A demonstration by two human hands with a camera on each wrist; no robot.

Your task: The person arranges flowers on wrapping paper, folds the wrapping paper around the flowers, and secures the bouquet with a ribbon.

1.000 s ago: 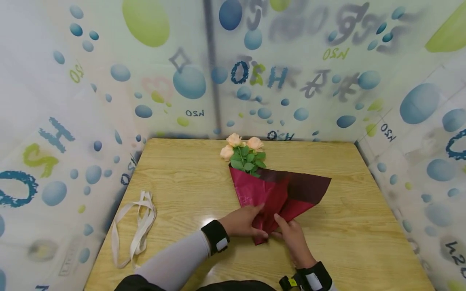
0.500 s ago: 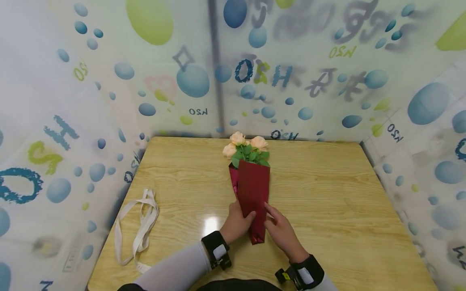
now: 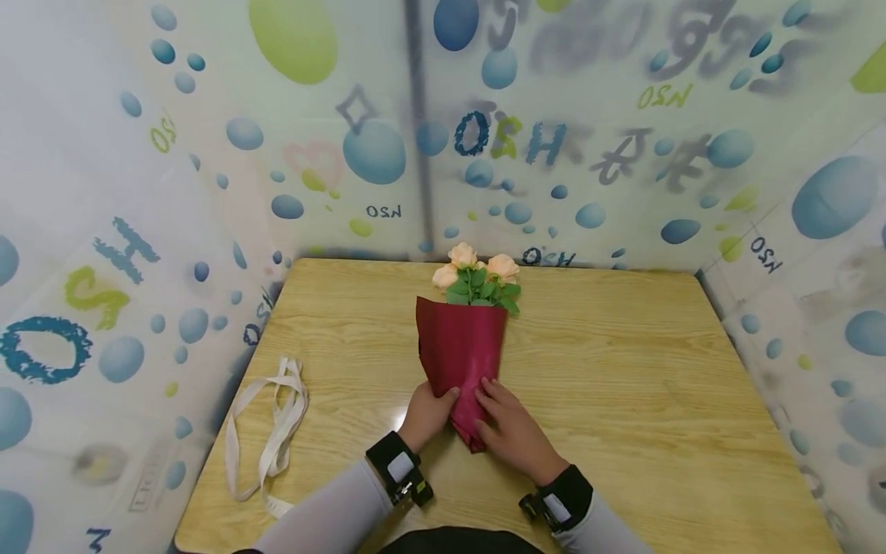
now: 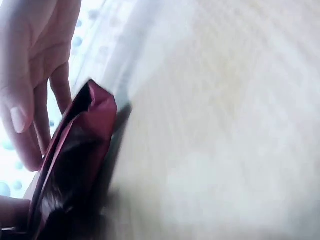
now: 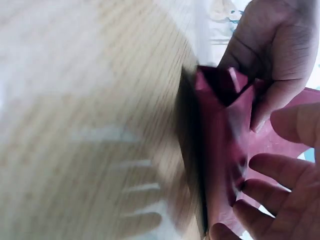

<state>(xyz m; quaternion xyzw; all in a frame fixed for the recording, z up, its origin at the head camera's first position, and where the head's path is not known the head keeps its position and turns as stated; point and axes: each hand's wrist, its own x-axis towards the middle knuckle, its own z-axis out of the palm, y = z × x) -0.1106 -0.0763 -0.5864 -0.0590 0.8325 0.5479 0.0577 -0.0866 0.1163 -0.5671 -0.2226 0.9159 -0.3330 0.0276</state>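
A bouquet of peach roses [image 3: 474, 261] with green leaves lies on the wooden table, wrapped in dark red paper [image 3: 462, 338]. The paper narrows to a folded bottom end [image 5: 220, 95] close over the tabletop. My left hand [image 3: 425, 418] grips the lower left side of the wrapper, its thumb on top and its fingers hidden underneath in the head view. On the other side my right hand [image 3: 515, 431] lays its spread, slightly bent fingers against the lower right of the paper. The right wrist view shows those fingertips [image 5: 272, 167] along the paper's side.
A loosely looped white ribbon [image 3: 280, 431] lies on the table [image 3: 623, 400] at the left. Patterned curtains [image 3: 588, 138] stand close behind the table and along both sides.
The paper flap that spread out to the right has been folded over the stems, its broad edge now toward the left. Both hands have shifted along the lower wrapper; the right fingers have spread onto it.
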